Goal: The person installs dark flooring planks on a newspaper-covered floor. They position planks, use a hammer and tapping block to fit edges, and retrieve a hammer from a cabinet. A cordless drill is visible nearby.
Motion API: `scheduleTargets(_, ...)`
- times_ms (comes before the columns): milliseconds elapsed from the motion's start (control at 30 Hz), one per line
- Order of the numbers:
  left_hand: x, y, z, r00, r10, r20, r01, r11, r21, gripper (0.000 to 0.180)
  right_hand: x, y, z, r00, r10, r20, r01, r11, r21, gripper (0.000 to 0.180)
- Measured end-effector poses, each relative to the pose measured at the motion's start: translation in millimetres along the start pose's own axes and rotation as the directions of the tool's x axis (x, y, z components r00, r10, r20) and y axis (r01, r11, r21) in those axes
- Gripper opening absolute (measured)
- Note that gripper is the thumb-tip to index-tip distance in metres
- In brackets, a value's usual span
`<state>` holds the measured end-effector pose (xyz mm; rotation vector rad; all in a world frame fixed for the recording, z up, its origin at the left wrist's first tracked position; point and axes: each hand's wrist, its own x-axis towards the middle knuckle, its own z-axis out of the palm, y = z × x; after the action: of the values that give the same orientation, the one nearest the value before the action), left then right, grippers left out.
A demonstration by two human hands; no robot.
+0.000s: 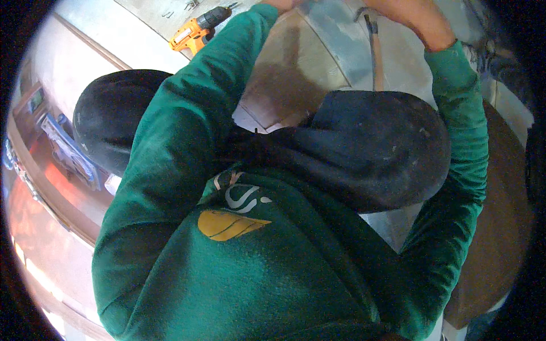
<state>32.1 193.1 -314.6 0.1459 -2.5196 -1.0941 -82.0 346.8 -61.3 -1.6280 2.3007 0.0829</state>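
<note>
Both my arms, in green sleeves, reach forward past my knees. Only a sliver of my left hand point(282, 4) shows at the top edge; its fingers lie beyond the picture. My right hand point(392, 7) is also cut off by the top edge, with the wrist and part of the back of the hand showing. What either hand holds or touches is hidden. Just below my right hand lies a hammer point(376, 54) with a wooden handle and dark metal head, its handle end beside my right knee. Between my legs is a flat brown panel point(284, 68).
An orange and black cordless drill point(193, 35) lies beyond my left knee on a pale board point(149, 20), near some small metal pieces point(190, 4). A blue-and-white object point(71, 145) sits at the left. A brown surface point(495, 227) lies beside my right arm.
</note>
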Motion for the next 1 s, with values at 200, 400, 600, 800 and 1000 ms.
scheduleTargets(200,1,-4,-13,0.962,-0.167,0.215,0.208,0.960,-0.186,0.040,7,2,13,0.998,-0.035,-0.045,0.035,0.999,-0.007,0.027)
scheduleTargets(400,2,-9,-14,0.958,-0.159,0.239,0.216,0.948,-0.235,0.032,-2,7,19,0.986,-0.065,-0.154,0.082,0.991,0.106,0.032)
scheduleTargets(600,-22,-54,0,0.917,-0.287,0.279,0.400,0.646,-0.650,0.015,-32,80,71,0.983,0.171,0.060,-0.180,0.874,0.452,0.043)
scheduleTargets(800,-22,-66,-6,0.772,-0.605,0.195,0.495,0.380,-0.782,0.019,-136,139,175,0.832,0.524,0.183,-0.450,0.443,0.776,0.051)
scheduleTargets(1000,-23,-95,-38,1.000,0.002,0.005,-0.004,0.910,0.414,0.034,-175,129,302,0.609,0.782,0.131,-0.177,-0.027,0.984,0.032)
